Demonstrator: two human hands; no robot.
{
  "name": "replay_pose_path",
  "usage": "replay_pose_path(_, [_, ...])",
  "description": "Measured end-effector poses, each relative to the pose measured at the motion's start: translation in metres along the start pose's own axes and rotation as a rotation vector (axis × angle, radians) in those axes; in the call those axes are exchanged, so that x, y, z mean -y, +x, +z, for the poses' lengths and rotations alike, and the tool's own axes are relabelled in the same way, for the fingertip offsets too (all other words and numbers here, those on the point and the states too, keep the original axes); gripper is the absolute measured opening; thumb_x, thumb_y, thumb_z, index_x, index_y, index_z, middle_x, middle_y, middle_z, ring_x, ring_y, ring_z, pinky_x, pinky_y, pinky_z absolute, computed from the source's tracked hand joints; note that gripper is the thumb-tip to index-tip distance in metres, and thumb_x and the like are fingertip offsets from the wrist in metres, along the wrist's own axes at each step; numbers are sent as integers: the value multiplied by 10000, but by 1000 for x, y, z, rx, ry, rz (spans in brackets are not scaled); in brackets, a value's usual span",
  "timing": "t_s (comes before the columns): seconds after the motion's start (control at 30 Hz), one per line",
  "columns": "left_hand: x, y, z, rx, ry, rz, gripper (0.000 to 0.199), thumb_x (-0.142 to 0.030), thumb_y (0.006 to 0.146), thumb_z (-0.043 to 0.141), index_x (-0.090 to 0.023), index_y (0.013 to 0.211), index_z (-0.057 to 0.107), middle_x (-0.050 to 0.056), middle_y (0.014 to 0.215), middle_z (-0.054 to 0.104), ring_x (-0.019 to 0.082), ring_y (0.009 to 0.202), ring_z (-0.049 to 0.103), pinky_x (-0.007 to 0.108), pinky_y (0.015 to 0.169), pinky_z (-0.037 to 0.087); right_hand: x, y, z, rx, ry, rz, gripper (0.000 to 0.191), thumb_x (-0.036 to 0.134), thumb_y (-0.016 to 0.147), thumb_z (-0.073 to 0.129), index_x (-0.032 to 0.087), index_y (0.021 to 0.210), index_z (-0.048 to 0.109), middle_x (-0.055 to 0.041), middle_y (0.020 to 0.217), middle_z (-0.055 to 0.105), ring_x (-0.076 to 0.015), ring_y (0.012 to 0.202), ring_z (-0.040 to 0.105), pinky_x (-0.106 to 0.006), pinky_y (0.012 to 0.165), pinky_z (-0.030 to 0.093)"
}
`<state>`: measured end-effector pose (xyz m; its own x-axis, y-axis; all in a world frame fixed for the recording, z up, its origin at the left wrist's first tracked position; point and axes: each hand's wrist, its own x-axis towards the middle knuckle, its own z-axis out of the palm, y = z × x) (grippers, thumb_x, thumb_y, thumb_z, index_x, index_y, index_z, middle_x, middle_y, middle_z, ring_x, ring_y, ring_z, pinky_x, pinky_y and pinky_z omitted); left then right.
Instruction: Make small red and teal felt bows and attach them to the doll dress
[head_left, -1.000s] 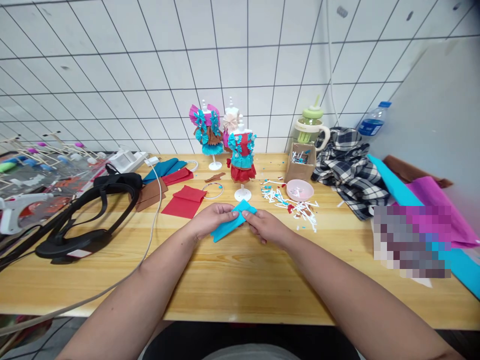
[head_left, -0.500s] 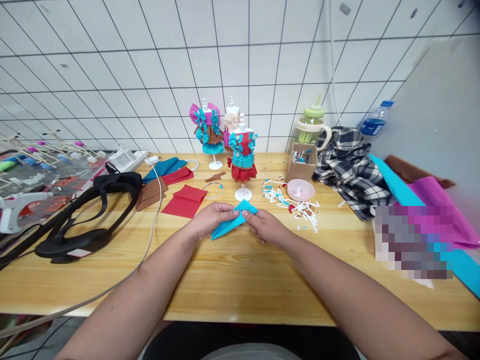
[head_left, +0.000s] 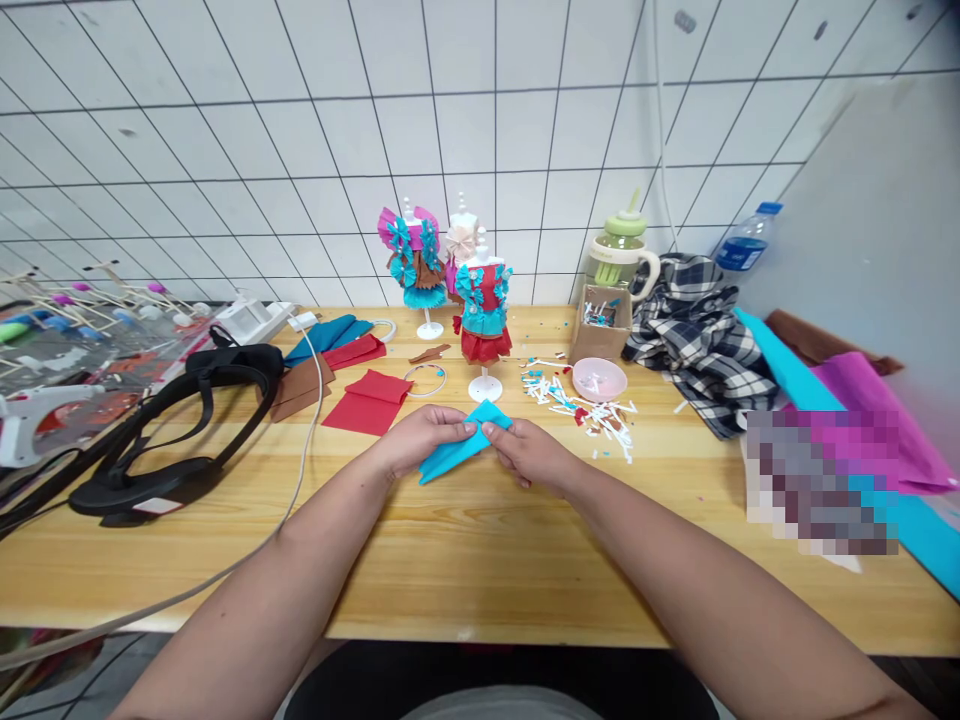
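Note:
A folded turquoise sheet point(head_left: 454, 456) is held above the wooden table between both hands, with its pointed end toward the lower left. My left hand point(head_left: 424, 438) pinches its upper left edge between thumb and fingers. On the other side, my right hand point(head_left: 526, 452) grips the sheet near its right corner, thumb on top. The two thumb tips are close together. Just beyond stands a small dress form point(head_left: 485, 310) in a red and turquoise outfit. A red folded sheet point(head_left: 366, 402) and a thin ring point(head_left: 426, 380) lie left of it.
Two more dress forms stand behind. A pink bowl point(head_left: 599, 380), white scraps, a cardboard box point(head_left: 600, 325) and checked cloth point(head_left: 694, 330) are at the right. At the left, a black headset point(head_left: 180, 480) and a cable point(head_left: 289, 500) cross the table point(head_left: 480, 590).
The lower left tip of the turquoise sheet has shifted slightly left and down. Both hands keep their grip, and the whole view has moved only a little.

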<state>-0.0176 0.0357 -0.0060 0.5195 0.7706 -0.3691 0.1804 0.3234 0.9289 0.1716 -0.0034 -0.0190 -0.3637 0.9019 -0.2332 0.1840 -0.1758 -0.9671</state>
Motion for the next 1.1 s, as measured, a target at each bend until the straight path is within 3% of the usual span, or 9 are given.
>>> replay_pose_path(0.33, [-3, -2, 1, 13, 28, -20, 360, -451, 646, 772, -131, 803, 722, 30, 712, 696, 105, 565, 543, 211, 530, 386, 10, -5, -8, 133, 44, 124, 417, 528, 920, 358, 203, 666, 421, 92, 407, 318, -71, 331, 278, -188, 318, 323])
replay_pose_path(0.53, [-3, -3, -1, 20, 97, -43, 342, -453, 643, 770, -142, 776, 718, 6, 638, 666, 95, 511, 507, 208, 493, 357, 9, -5, -4, 85, -29, 124, 456, 573, 890, 395, 204, 623, 406, 80, 438, 334, -66, 350, 303, -183, 319, 320])
replay_pose_path(0.73, [-3, -3, -3, 25, 183, -36, 312, -441, 659, 760, -149, 765, 726, 10, 668, 688, 112, 555, 547, 220, 536, 391, -4, 0, 0, 4, -192, 14, 481, 580, 888, 373, 201, 593, 393, 50, 497, 402, -73, 388, 374, -203, 370, 324])
replay_pose_path(1.1, [-5, -4, 1, 25, 127, -50, 347, -438, 630, 782, -134, 792, 741, 23, 680, 701, 114, 564, 548, 222, 544, 391, -4, 2, 2, -64, -254, -58, 437, 545, 892, 389, 193, 635, 425, 47, 522, 431, -73, 429, 386, -209, 443, 285])
